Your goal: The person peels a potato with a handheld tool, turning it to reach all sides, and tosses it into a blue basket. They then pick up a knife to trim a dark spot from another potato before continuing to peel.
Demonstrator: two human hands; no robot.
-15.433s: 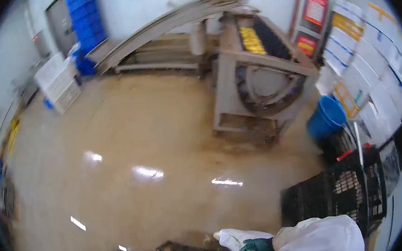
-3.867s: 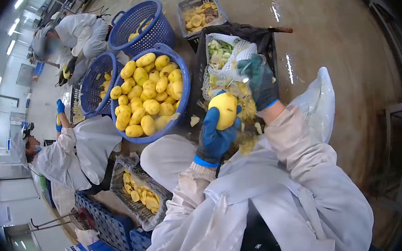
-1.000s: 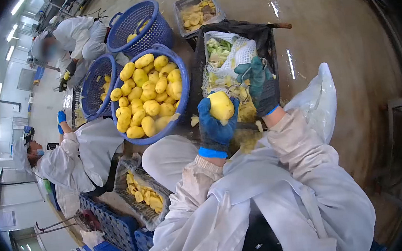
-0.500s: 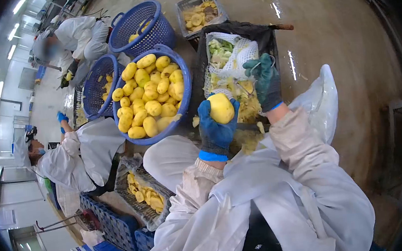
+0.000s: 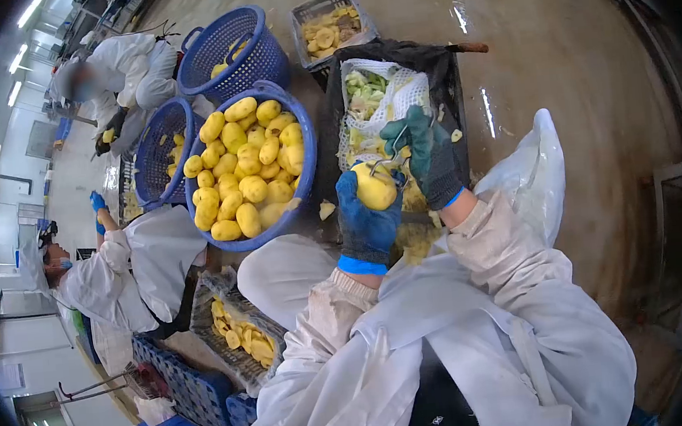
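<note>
1. Centre: the left hand (image 5: 367, 223) is pointing upward, its fingers clamping round a potato (image 5: 375, 186).
2. Right of centre: the right hand (image 5: 431, 156) is angling up and leftward, fingers curling closed on a peeler (image 5: 394, 160) beside the potato's upper right side.
3. Upper middle: a crate (image 5: 402, 51) is holding peelings (image 5: 362, 143).
4. Upper left of centre: a basin (image 5: 311, 160) is holding more potatoes.
5. Upper left: a co-worker (image 5: 127, 65) is bending forward.

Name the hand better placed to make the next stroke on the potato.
Probably the right hand: it holds a metal tool right at the upper side of the potato, while the left hand is occupied cradling it.
</note>
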